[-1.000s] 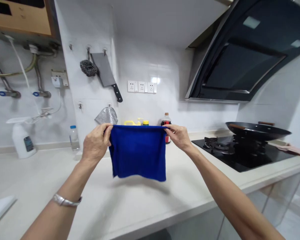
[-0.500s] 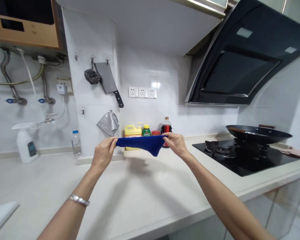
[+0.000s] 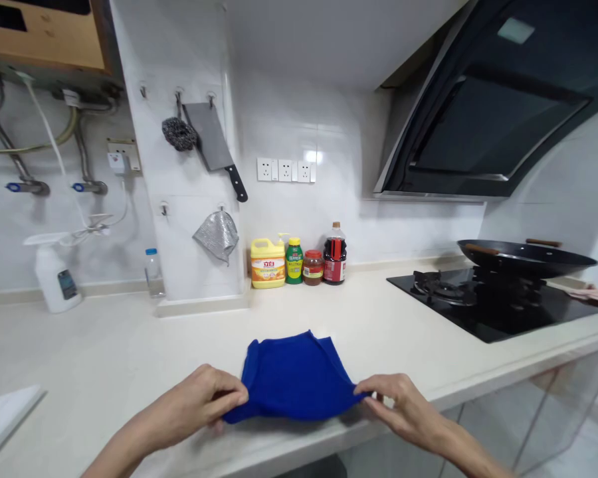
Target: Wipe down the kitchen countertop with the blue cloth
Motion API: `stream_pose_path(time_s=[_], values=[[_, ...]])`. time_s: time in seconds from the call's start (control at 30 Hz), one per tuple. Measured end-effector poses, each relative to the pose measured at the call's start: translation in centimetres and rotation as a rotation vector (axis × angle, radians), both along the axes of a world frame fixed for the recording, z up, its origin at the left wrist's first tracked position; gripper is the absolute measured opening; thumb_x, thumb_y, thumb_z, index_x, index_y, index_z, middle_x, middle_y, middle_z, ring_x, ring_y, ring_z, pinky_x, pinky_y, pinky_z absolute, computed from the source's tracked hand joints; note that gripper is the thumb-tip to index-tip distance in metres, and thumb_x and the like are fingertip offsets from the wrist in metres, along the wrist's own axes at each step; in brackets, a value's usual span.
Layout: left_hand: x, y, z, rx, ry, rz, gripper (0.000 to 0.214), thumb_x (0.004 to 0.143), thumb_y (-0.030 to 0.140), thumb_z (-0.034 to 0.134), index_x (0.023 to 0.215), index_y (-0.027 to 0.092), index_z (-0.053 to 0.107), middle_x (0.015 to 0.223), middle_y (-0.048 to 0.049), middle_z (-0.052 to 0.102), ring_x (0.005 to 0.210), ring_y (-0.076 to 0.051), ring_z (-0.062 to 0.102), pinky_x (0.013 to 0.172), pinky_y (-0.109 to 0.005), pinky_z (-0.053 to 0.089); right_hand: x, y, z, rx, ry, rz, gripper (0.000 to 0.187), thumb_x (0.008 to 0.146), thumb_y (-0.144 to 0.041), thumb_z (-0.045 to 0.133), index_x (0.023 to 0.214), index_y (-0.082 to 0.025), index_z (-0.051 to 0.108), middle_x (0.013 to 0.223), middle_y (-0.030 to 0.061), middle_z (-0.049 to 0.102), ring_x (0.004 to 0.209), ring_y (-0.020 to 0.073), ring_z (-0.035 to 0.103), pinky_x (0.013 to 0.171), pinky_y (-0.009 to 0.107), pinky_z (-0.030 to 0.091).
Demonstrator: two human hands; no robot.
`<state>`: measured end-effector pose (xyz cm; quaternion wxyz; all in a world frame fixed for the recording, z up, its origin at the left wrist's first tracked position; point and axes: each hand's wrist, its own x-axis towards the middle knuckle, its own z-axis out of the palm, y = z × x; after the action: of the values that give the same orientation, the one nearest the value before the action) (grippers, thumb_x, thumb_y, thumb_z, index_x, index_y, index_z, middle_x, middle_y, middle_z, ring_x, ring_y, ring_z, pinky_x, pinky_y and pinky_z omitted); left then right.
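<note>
A blue cloth (image 3: 296, 377) is spread low over the front part of the pale countertop (image 3: 189, 338), its far edge resting on the surface. My left hand (image 3: 199, 405) pinches the cloth's near left corner between thumb and fingers. At the near right corner, my right hand (image 3: 401, 405) grips it the same way. The near edge is stretched between both hands, close to the counter's front edge. Some folds stand up along the cloth's left and right sides.
Against the wall stand a yellow detergent jug (image 3: 268, 264), a green bottle (image 3: 294, 261), a red-lidded jar (image 3: 313, 268) and a dark sauce bottle (image 3: 335, 255). A wok (image 3: 528, 259) sits on the black stove (image 3: 478, 305). A cleaver (image 3: 212, 139) hangs on the wall; a spray bottle (image 3: 54, 282) stands left.
Both hands have come down and nearer with the cloth. It was held taut in the air before the bottles; now it lies spread over the counter.
</note>
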<state>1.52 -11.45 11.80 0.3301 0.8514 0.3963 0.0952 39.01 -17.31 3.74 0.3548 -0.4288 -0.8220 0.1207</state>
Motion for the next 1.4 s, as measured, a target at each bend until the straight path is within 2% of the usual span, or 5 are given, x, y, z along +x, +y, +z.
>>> stream_pose_path(time_s=[0.23, 0.37, 0.67, 0.9, 1.4], values=[[1.1, 7.9, -0.5, 0.300, -0.129, 0.325, 0.045, 0.086, 0.061, 0.046, 0.088, 0.023, 0.070, 0.070, -0.0006, 0.067, 0.065, -0.018, 0.065, 0.066, -0.025, 0.048, -0.3, 7.7, 2.8, 0.058, -0.027, -0.302, 0.021, 0.091, -0.027, 0.055, 0.100, -0.022, 0.073, 0.082, 0.0029, 0.076, 0.070, 0.0183, 0.070, 0.072, 0.029, 0.055], [1.9, 12.6, -3.7, 0.406, -0.269, 0.598, 0.055, 0.081, 0.055, 0.043, 0.119, 0.021, 0.064, 0.103, -0.0080, 0.072, 0.080, -0.022, 0.069, 0.073, -0.031, 0.054, -1.9, 12.5, 2.2, 0.101, -0.168, -0.507, 0.042, 0.091, -0.019, 0.052, 0.132, -0.016, 0.057, 0.123, 0.0149, 0.067, 0.107, 0.0254, 0.067, 0.093, 0.040, 0.053], [1.5, 9.3, -6.5, 0.132, -0.114, -0.030, 0.039, 0.074, 0.051, 0.072, 0.105, 0.027, 0.069, 0.133, -0.0046, 0.059, 0.123, -0.024, 0.053, 0.110, -0.037, 0.039, -2.8, 10.3, -2.2, -0.093, -0.315, 0.079, 0.061, 0.088, -0.034, 0.060, 0.146, -0.022, 0.046, 0.152, 0.0098, 0.043, 0.144, 0.0271, 0.033, 0.118, 0.046, 0.030], [1.0, 10.4, -8.2, 0.190, -0.185, 0.055, 0.030, 0.084, 0.047, 0.059, 0.103, 0.026, 0.070, 0.118, -0.0031, 0.066, 0.111, -0.022, 0.059, 0.102, -0.034, 0.043, -2.7, 13.6, -1.5, -0.019, -0.254, -0.043, 0.034, 0.100, -0.034, 0.042, 0.115, -0.021, 0.069, 0.109, 0.0072, 0.074, 0.099, 0.0209, 0.069, 0.092, 0.033, 0.050], [2.3, 12.4, -8.6, 0.094, -0.371, 0.349, 0.048, 0.083, 0.060, 0.054, 0.106, 0.021, 0.071, 0.106, -0.0034, 0.072, 0.098, -0.025, 0.064, 0.090, -0.033, 0.047, -3.4, 16.3, -2.2, -0.146, 0.169, -0.165, 0.035, 0.090, -0.049, 0.055, 0.097, -0.020, 0.073, 0.090, 0.0026, 0.074, 0.082, 0.0199, 0.066, 0.076, 0.030, 0.050]])
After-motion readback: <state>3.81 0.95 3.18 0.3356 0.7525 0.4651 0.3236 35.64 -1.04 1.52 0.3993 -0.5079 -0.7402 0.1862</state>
